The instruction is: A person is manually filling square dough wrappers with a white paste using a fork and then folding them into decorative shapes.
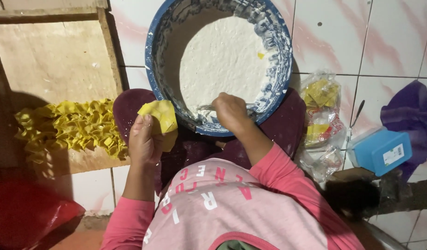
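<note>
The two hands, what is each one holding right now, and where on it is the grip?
The left hand holds a yellow wrapper by its lower edge. The right hand grips a fork by its handle, tines in the blue basin.

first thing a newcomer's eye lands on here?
The big blue basin of white filling at top centre, where the right hand digs in with a metal utensil. Next, the yellow wrapper in the left hand, and the pile of folded yellow dumplings on the wooden board at left.

Glossy tile floor (389,41) — matt wooden board (51,60).
</note>
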